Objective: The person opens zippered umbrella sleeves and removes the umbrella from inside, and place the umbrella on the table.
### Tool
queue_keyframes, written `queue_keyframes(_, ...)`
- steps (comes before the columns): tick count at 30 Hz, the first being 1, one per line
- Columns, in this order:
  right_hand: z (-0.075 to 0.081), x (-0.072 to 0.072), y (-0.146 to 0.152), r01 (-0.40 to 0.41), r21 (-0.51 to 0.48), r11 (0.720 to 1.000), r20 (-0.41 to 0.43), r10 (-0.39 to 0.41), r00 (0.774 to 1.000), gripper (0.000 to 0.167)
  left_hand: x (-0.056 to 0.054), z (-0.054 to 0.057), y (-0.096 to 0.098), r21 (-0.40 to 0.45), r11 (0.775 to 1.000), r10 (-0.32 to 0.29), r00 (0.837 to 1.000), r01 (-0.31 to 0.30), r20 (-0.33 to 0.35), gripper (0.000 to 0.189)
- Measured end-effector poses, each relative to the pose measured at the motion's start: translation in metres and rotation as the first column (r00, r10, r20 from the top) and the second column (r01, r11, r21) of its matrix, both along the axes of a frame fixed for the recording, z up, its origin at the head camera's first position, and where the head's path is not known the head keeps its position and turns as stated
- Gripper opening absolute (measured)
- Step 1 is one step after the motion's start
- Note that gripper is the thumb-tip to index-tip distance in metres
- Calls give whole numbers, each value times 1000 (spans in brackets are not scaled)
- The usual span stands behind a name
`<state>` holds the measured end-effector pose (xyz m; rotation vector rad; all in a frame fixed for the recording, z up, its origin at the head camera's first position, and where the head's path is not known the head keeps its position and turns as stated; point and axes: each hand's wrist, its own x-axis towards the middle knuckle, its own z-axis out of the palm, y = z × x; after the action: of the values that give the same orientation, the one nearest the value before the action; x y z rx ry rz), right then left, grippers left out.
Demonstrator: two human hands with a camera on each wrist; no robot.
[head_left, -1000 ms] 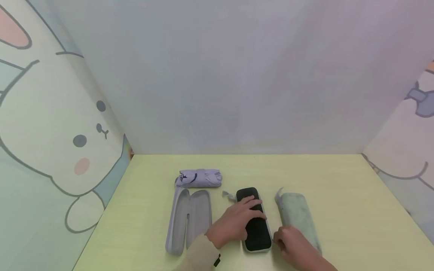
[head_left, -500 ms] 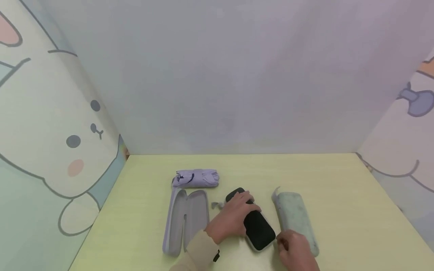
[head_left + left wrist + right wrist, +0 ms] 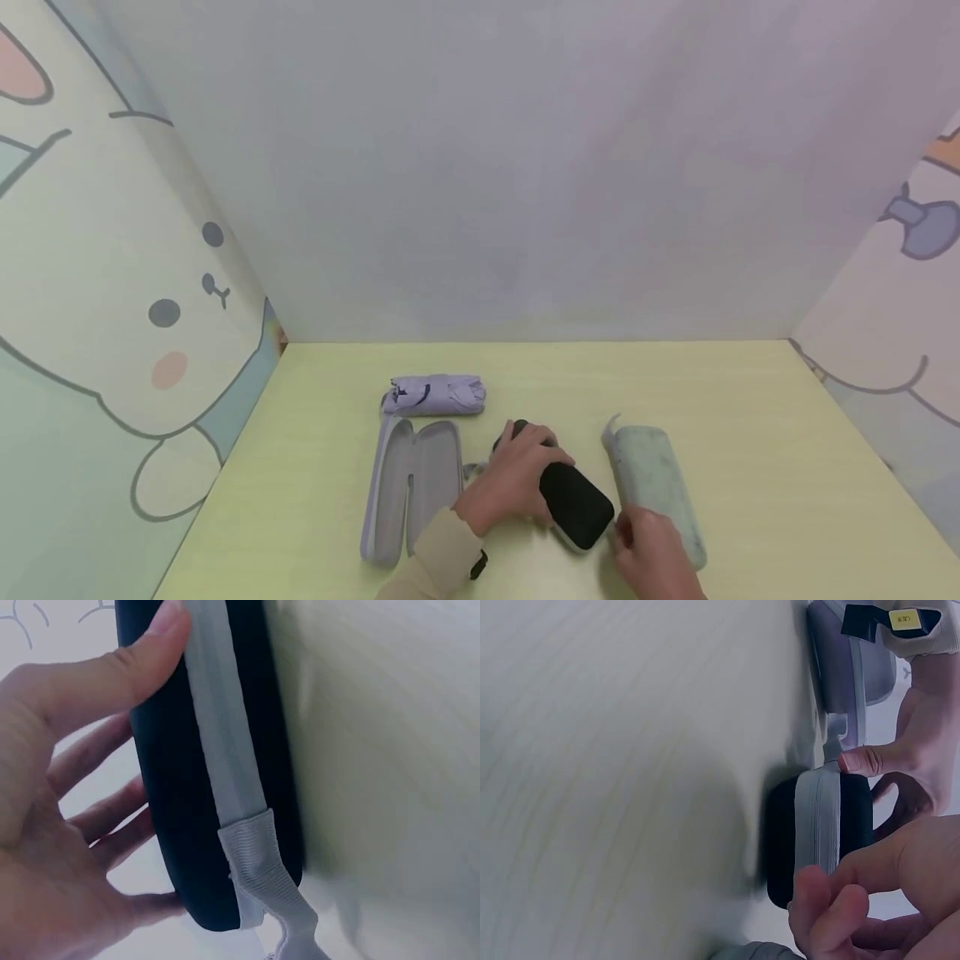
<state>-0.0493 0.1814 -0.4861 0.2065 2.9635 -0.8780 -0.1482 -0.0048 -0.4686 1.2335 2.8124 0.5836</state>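
Black fabric covers the zipped case (image 3: 577, 508) we see lying aslant on the desk (image 3: 750, 467), its far end turned leftward. Our view from the left wrist shows a grey zip band (image 3: 217, 712) running along its side, with a ribbon tab (image 3: 259, 855) at the end. The left hand (image 3: 517, 475) is clamped on the case, thumb against the side and fingers spread over the top. The right hand (image 3: 651, 542) has its fingers curled, pinching at the zip by the near right corner; we cannot make out the zip pull behind them. To the left we find an opened lavender case (image 3: 375, 517), its grey lining facing up, and just beyond it a rolled lavender bundle (image 3: 442, 396) with dark marks. Close on the right rests a pale green case (image 3: 660, 475). A beige sleeve (image 3: 446, 550) covers the left wrist, and we notice a cartoon rabbit on the left wall (image 3: 90, 250).
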Motion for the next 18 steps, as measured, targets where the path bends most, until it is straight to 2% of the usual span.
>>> queue_keyframes(8,-6,7,1,-34,-6,999,-32,34,999,15,1,-2,1,-33,999,30,999,-31,-18,70)
queue_keyframes(14,-10,9,-2,-59,-46,997,50,62,997,16,2,-3,1,-77,996,48,997,-52,-54,70)
queue_keyframes(18,-13,13,-4,-52,-74,996,51,56,997,15,2,-3,1,-96,993,60,996,-66,-69,70)
